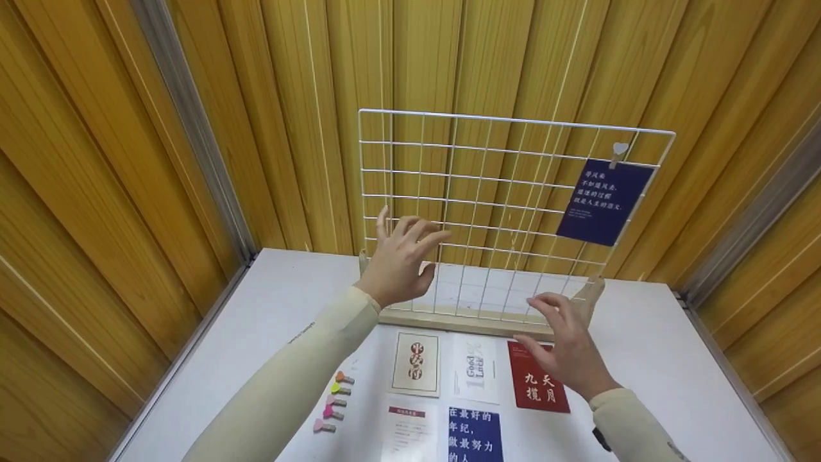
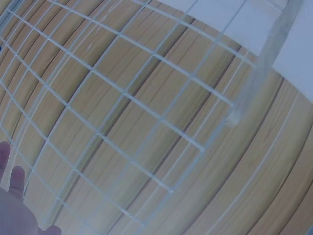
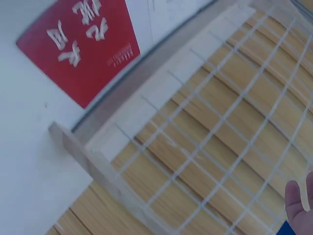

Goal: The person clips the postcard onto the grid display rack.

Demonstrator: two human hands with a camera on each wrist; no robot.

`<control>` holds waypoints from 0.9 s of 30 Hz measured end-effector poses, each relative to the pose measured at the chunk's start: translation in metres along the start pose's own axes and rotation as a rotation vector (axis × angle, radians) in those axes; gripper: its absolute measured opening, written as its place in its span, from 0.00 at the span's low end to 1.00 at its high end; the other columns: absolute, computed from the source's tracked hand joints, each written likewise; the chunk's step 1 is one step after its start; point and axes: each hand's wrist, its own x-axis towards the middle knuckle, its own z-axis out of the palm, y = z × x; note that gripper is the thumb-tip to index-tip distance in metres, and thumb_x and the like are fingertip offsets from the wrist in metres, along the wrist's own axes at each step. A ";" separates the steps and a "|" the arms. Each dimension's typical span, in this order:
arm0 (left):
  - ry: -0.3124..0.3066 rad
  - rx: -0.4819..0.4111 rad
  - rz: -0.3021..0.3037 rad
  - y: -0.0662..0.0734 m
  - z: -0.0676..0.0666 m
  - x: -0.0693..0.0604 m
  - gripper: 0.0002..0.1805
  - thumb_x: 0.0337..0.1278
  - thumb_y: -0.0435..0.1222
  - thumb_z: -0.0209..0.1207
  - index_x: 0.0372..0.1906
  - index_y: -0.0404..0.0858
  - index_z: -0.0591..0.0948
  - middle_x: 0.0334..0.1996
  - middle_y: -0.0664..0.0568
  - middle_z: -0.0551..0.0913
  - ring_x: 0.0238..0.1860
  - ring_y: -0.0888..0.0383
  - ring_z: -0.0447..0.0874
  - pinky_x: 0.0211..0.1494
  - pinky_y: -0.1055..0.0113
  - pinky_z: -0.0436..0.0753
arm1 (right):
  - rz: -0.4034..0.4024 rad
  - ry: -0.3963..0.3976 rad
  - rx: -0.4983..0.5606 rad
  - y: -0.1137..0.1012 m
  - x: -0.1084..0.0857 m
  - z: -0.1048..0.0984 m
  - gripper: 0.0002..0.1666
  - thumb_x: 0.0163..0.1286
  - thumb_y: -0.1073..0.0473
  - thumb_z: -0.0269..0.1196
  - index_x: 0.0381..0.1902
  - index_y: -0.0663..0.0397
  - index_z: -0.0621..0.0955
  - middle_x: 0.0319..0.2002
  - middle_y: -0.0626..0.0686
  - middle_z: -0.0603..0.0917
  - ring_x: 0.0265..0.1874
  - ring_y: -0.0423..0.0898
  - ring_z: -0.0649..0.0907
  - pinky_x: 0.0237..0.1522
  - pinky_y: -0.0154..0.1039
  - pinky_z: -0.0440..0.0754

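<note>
A white wire grid panel [image 1: 517, 120] stands upright in a wooden base [image 1: 462, 319]. On its upper right hangs a dark blue card [image 1: 606, 204] with white writing, held by a small clip [image 1: 619, 149] with a white heart. My left hand [image 1: 399, 262] hovers before the grid's left half, fingers spread and loosely bent around nothing. Lower right, my right hand [image 1: 567, 351] is over a red card [image 1: 541, 393], thumb and fingers apart with nothing between them. In the right wrist view the red card [image 3: 83, 49] lies flat beside the base; only some fingertips [image 3: 293, 198] show.
In front of the base lie a cream card [image 1: 415, 364], a white "Good Luck" card [image 1: 476, 369], a white card with a red heading [image 1: 410, 431] and another blue card [image 1: 474, 437]. Several coloured heart clips [image 1: 329, 411] line up at left. Wood-look panels [image 1: 410, 51] wall the table.
</note>
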 end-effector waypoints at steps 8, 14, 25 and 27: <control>-0.019 -0.075 -0.098 -0.009 0.012 -0.033 0.28 0.52 0.38 0.65 0.62 0.52 0.77 0.54 0.54 0.78 0.61 0.50 0.69 0.68 0.31 0.42 | 0.090 -0.170 0.025 -0.015 -0.031 0.031 0.43 0.50 0.52 0.80 0.63 0.52 0.76 0.58 0.55 0.74 0.58 0.51 0.74 0.57 0.49 0.75; -0.035 -0.145 -0.190 -0.013 0.022 -0.058 0.28 0.52 0.37 0.66 0.61 0.49 0.78 0.55 0.51 0.78 0.60 0.48 0.69 0.67 0.30 0.45 | 0.138 -0.273 0.092 -0.023 -0.053 0.050 0.40 0.51 0.50 0.79 0.61 0.53 0.77 0.56 0.52 0.74 0.57 0.48 0.73 0.58 0.50 0.75; -0.094 -0.196 -0.367 -0.019 0.043 -0.110 0.26 0.53 0.37 0.68 0.60 0.49 0.79 0.53 0.52 0.78 0.59 0.47 0.72 0.64 0.27 0.49 | 0.226 -0.698 0.210 -0.037 -0.076 0.065 0.39 0.56 0.41 0.74 0.60 0.54 0.77 0.52 0.50 0.76 0.52 0.52 0.76 0.56 0.58 0.76; -0.100 -0.199 -0.391 -0.020 0.047 -0.119 0.26 0.53 0.37 0.68 0.60 0.50 0.79 0.53 0.52 0.79 0.58 0.48 0.72 0.64 0.27 0.51 | 0.227 -0.737 0.199 -0.038 -0.078 0.066 0.41 0.54 0.39 0.74 0.60 0.55 0.78 0.51 0.50 0.76 0.51 0.52 0.75 0.55 0.59 0.76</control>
